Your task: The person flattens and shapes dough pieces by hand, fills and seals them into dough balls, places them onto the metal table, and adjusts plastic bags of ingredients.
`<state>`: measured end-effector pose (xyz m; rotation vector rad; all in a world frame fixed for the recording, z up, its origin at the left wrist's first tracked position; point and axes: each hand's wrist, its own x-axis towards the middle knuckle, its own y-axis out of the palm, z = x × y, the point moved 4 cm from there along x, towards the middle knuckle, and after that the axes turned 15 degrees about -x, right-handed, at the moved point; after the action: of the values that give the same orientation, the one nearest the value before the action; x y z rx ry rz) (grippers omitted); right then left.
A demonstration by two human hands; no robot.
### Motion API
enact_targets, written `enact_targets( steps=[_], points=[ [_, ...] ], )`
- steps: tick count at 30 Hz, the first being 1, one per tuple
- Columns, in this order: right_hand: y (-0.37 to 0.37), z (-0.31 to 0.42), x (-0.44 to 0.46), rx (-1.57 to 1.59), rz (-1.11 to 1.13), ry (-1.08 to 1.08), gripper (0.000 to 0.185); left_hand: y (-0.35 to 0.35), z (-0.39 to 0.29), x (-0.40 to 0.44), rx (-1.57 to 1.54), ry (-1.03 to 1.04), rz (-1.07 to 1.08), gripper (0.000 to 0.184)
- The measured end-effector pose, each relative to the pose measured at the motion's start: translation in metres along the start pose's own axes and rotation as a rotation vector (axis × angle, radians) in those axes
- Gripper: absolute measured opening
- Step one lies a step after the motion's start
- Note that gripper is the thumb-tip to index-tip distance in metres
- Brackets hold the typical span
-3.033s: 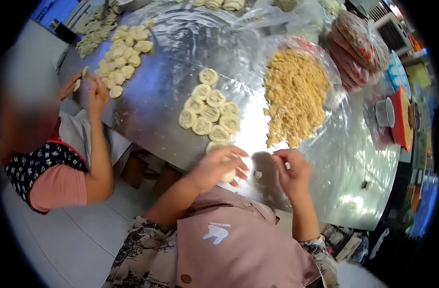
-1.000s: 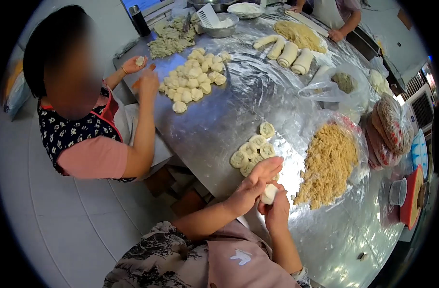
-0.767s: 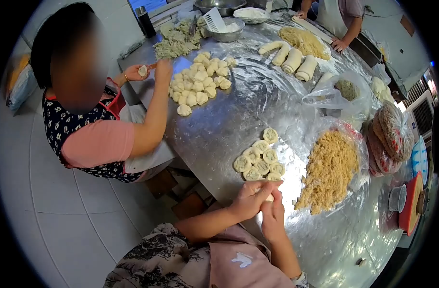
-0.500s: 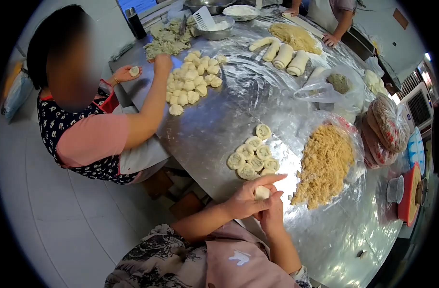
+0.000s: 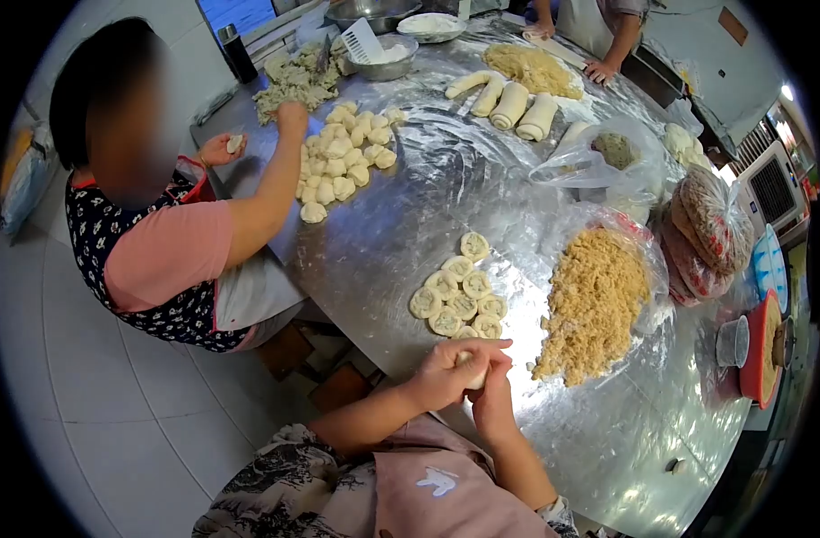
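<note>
1. I view the dough piece [image 5: 474, 378] between both hands: the left hand [image 5: 439, 373] curls around it; the right hand [image 5: 495, 399] presses alongside, its grip I cannot tell.
2. Dough rounds [image 5: 462, 306] lie just beyond, on the metal counter [image 5: 365, 269].
3. Tiled floor [image 5: 105, 368] shows at left.
4. Red markings on the plastic bags [image 5: 710, 220] are too small to read.

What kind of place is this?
Probably a bakery or dough-making kitchen. Dough rounds and pale dough rolls sit on a big metal table dusted with white powder, likely flour.
</note>
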<state>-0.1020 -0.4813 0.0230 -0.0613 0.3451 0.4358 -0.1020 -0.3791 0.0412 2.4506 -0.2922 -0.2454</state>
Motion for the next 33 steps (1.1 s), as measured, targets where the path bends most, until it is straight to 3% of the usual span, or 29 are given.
enact_targets(
  steps=[2,4,6,10,12,15,18,20,21,24,25,28,29,32,33],
  points=[
    [0.002,-0.002,0.002,-0.267,-0.143,-0.229,0.061,-0.012,0.017,0.008,0.009,0.09,-0.074,0.046],
    [-0.003,-0.002,0.001,-0.27,-0.143,-0.269,0.06,-0.007,0.012,0.011,-0.044,0.198,-0.06,0.051],
    [-0.008,0.003,-0.003,-0.005,0.01,-0.115,0.064,0.001,0.002,0.006,-0.186,0.258,-0.029,0.057],
    [-0.01,-0.012,-0.008,0.063,0.128,0.102,0.073,0.011,-0.008,0.003,0.258,0.403,0.056,0.057],
    [-0.009,-0.02,-0.005,-0.027,0.161,0.02,0.076,0.005,-0.003,0.003,0.24,0.298,0.083,0.038],
    [-0.005,-0.007,-0.001,-0.316,0.045,-0.191,0.071,-0.006,0.016,0.001,0.178,0.201,-0.091,0.033],
    [-0.002,0.007,-0.005,-0.268,-0.161,-0.237,0.072,0.001,0.007,0.006,0.091,0.374,-0.022,0.035],
    [-0.012,-0.006,-0.004,0.019,-0.005,-0.014,0.073,0.018,-0.008,0.008,-0.152,0.479,-0.146,0.035],
    [-0.014,-0.012,-0.005,0.164,0.073,0.095,0.073,0.021,-0.01,0.008,-0.135,0.45,-0.135,0.035],
    [-0.012,-0.012,-0.007,-0.027,0.139,0.127,0.075,0.015,-0.005,0.001,0.193,0.21,0.033,0.035],
    [-0.01,-0.021,-0.002,-0.04,0.086,0.039,0.071,0.008,0.001,0.003,0.229,0.256,0.033,0.03],
    [-0.007,-0.007,-0.003,-0.116,0.14,-0.086,0.067,0.003,0.012,0.007,0.178,0.138,-0.134,0.028],
    [-0.007,-0.012,-0.004,0.054,0.13,-0.053,0.061,0.0,0.011,0.005,0.196,-0.044,-0.094,0.032],
    [-0.023,-0.01,-0.013,0.184,-0.003,0.103,0.055,0.004,0.009,0.003,-0.088,0.112,-0.023,0.04],
    [-0.039,-0.027,-0.015,0.3,-0.088,0.107,0.05,-0.008,0.004,0.005,0.148,0.227,-0.102,0.045]
  ],
)
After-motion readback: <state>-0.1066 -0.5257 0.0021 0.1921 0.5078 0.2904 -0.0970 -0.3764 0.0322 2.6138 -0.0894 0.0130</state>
